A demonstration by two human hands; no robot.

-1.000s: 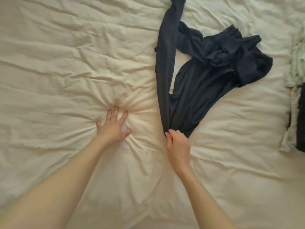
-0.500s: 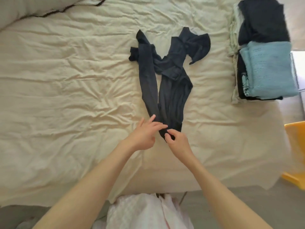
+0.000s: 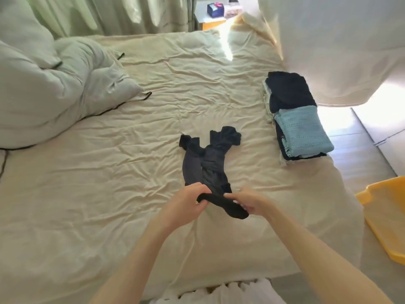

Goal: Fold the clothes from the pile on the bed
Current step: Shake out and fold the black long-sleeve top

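Dark tights (image 3: 203, 165) lie near the middle of the bed (image 3: 109, 194), their far ends bunched and spread apart, their near end lifted off the sheet. The left hand (image 3: 186, 202) grips that near end with curled fingers, and the right hand (image 3: 247, 202) pinches the same end just beside it, so a short dark fold hangs between the two hands. Both forearms reach in from the near edge of the bed.

To the left of the tights the wrinkled cream sheet runs wide and bare as far as the duvet (image 3: 54, 88), which is heaped at the far left corner and spills onto the sheet. To the right, a stack (image 3: 293, 119) of folded clothes sits close to the bed's right edge, a light blue piece on the near part of its top and a dark one on the far part; a strip of open sheet separates it from the tights. Beyond that edge, on the floor, a yellow basket (image 3: 385, 216) stands near the bed's near right corner. Curtains (image 3: 109, 14) hang behind the far edge.
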